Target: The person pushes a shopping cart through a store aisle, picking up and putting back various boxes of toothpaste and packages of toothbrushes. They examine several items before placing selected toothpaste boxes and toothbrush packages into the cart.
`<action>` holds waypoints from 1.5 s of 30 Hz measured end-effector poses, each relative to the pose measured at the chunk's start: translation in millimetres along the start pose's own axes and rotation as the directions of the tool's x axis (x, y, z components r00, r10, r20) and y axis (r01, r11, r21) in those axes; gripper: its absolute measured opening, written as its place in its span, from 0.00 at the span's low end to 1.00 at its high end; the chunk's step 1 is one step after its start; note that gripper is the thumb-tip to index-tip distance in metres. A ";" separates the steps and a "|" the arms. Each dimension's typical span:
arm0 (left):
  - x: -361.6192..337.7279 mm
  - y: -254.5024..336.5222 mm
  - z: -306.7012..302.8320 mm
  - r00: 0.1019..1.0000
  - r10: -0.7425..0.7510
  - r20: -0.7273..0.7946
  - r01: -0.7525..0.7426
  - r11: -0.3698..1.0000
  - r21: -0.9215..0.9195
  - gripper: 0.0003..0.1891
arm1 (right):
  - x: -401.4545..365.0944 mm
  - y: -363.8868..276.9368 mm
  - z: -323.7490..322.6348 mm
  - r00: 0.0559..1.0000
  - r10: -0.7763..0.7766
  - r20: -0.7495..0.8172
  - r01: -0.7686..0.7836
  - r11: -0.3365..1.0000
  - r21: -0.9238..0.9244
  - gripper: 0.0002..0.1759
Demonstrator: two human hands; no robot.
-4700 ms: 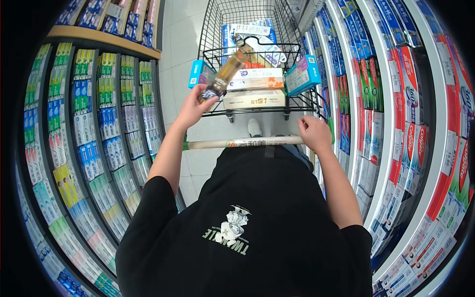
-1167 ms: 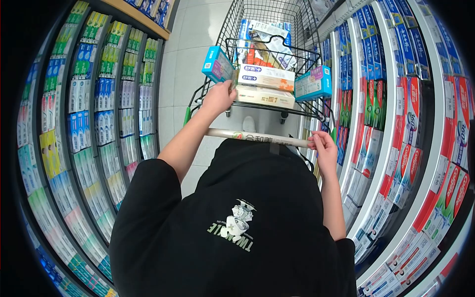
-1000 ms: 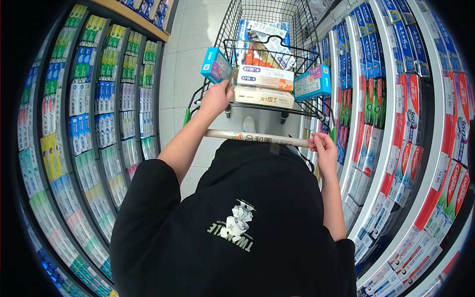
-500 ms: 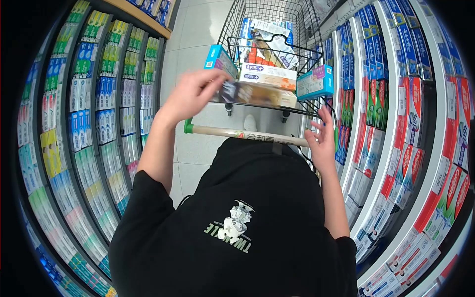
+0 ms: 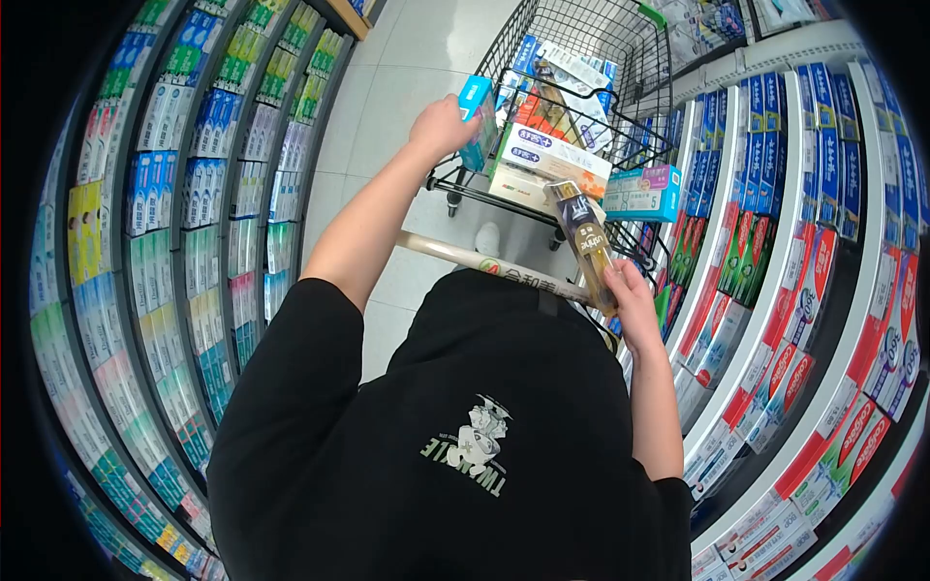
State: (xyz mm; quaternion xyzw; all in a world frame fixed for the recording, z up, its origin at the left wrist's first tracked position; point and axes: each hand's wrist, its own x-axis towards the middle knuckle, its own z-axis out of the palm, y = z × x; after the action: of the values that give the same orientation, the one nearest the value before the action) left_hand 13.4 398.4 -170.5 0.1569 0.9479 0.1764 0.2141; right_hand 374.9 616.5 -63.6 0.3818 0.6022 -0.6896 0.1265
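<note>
My right hand (image 5: 632, 298) is closed on the lower end of a long dark-and-gold pack (image 5: 587, 242), held tilted over the right part of the cart handle (image 5: 465, 255). My left hand (image 5: 443, 127) is closed on a teal box (image 5: 477, 136) at the cart's near left corner. Between the hands, a white box with orange print (image 5: 552, 160) rests on a cream-coloured box (image 5: 520, 188) at the near end of the shopping cart (image 5: 504, 48). Another teal box (image 5: 643, 197) sits at the near right corner.
Deeper in the cart lie several blue, white and orange packs (image 5: 562, 92). A shelf of toothbrush packs (image 5: 194, 184) runs along the left. On the right, shelves hold toothpaste boxes (image 5: 780, 373). Tiled floor (image 5: 363, 107) shows between the left shelf and the cart.
The dark-and-gold pack has gone from lying across the cart's near edge to my right hand, which was open before. My left hand has closed on the left teal box. The view has turned.
</note>
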 end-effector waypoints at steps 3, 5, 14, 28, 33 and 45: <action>-5.6 -3.0 -8.4 0.998 -0.017 -0.064 0.011 0.996 -0.089 0.34 | 4.8 -20.6 7.8 0.999 0.036 0.005 -0.036 0.998 -0.055 0.13; -12.4 -8.2 -19.3 0.997 -0.010 -0.075 -0.001 0.989 -0.151 0.33 | 19.5 -18.4 6.9 0.999 0.049 0.021 -0.048 0.996 -0.076 0.15; -13.0 -29.7 6.9 0.997 -0.025 -0.071 -0.002 0.934 -0.357 0.46 | 101.1 -47.3 76.0 0.988 -0.016 0.157 0.064 0.950 -0.307 0.28; -49.0 -32.6 14.2 0.986 -0.140 -0.095 0.107 0.951 -0.289 0.52 | 170.8 -55.0 204.7 0.867 -0.400 0.297 0.434 0.313 -0.845 0.24; -49.2 -32.0 6.9 0.985 -0.171 -0.039 0.144 0.914 -0.379 0.49 | 153.8 -70.5 203.2 0.857 -0.393 0.334 0.465 0.309 -0.830 0.34; -159.9 -8.0 -13.1 0.827 0.302 -0.474 -0.298 0.951 0.085 0.21 | 7.6 -27.7 28.6 0.770 -0.634 -0.070 0.419 0.586 -0.694 0.15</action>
State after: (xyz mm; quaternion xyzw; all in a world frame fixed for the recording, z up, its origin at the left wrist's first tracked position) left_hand 143.0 328.1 -106.6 0.2559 0.9352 0.2377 -0.0591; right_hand 341.5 598.9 -48.9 0.2186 0.8982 -0.3766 -0.0602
